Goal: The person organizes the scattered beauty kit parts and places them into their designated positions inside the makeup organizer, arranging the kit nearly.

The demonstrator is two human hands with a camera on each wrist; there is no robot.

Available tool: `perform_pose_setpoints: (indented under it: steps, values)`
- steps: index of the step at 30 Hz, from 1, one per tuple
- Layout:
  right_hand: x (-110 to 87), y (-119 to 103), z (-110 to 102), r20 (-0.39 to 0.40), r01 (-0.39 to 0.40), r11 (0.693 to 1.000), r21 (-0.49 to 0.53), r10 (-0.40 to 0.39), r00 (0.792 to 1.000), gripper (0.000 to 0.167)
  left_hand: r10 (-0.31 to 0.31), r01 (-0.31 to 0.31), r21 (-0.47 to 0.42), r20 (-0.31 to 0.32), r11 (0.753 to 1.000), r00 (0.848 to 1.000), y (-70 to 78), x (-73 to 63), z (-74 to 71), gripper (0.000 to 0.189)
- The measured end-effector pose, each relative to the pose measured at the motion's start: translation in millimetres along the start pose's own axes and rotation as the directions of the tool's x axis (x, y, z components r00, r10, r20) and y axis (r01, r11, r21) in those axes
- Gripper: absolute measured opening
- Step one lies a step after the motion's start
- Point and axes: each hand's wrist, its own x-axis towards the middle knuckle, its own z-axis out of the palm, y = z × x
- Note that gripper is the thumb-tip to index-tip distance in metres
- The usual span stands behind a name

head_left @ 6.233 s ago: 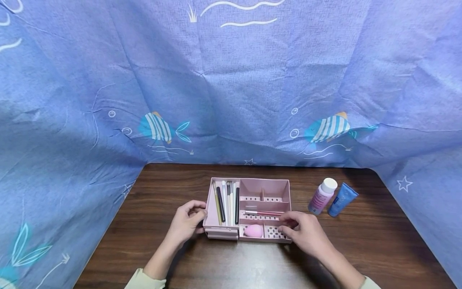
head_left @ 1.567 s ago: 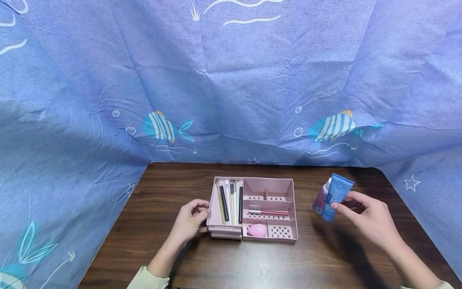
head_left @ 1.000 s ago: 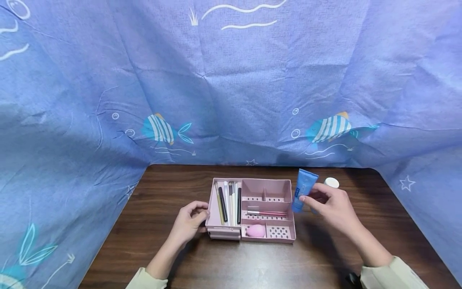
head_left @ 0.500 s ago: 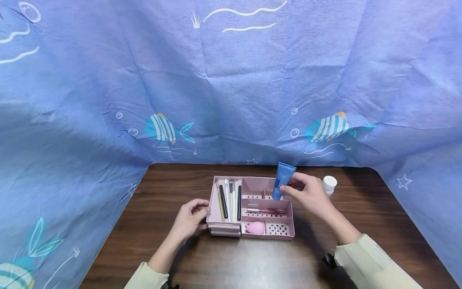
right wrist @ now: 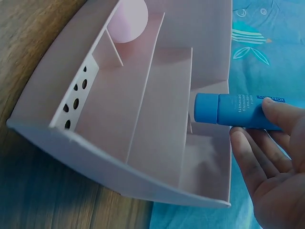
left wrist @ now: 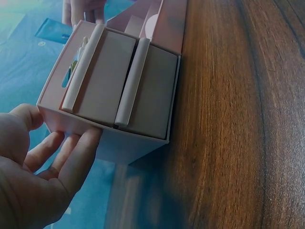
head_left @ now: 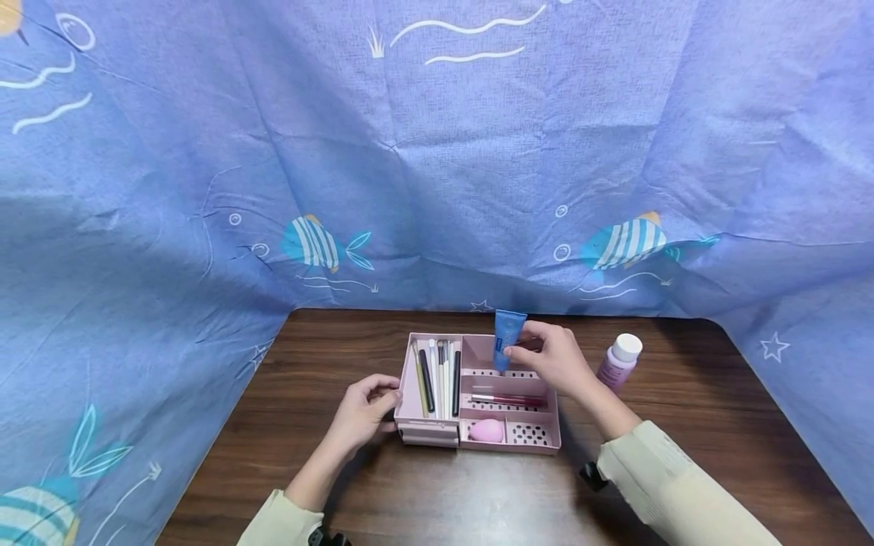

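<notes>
My right hand [head_left: 556,360] pinches a blue toothpaste tube [head_left: 507,337] between thumb and fingers. The tube is upright with its cap down, over the back row of a pink makeup organizer [head_left: 409,402]. In the right wrist view the blue cap [right wrist: 207,108] is at the divider between the two back compartments. My left hand [head_left: 362,409] holds the organizer's left end, thumb at the rim and fingers against the side wall [left wrist: 128,145]. Makeup brushes and pencils [head_left: 440,379] lie in the left compartment. A pink sponge [head_left: 487,431] and slender red tubes [head_left: 512,400] lie in right-hand compartments.
A pink bottle with a white cap [head_left: 619,362] stands on the wooden table [head_left: 717,402], right of the organizer. Two small drawers [left wrist: 102,76] face front under the brushes. A blue fish-print cloth [head_left: 437,189] hangs behind and at the sides.
The right hand let go of the organizer's right edge, picked up the toothpaste tube beside the bottle and carried it left over the back compartments. The left hand stayed at the organizer's left end.
</notes>
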Motion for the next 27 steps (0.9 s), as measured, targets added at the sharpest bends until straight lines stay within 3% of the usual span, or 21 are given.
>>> perform_pose_setpoints:
  steps: [10, 27]
  values:
    - [12.9, 2.0, 20.3, 0.053, -0.019, 1.000, 0.024, 0.018, 0.998, 0.020, -0.007, 0.007, 0.012, -0.004, 1.000, 1.000, 0.6, 0.2, -0.1, 0.026]
    - [16.2, 11.0, 46.5, 0.135, -0.084, 0.995, -0.045, 0.089, 0.987, 0.014, -0.019, 0.019, -0.007, -0.003, 1.000, 1.000, 1.4, 0.6, 0.4, 0.026]
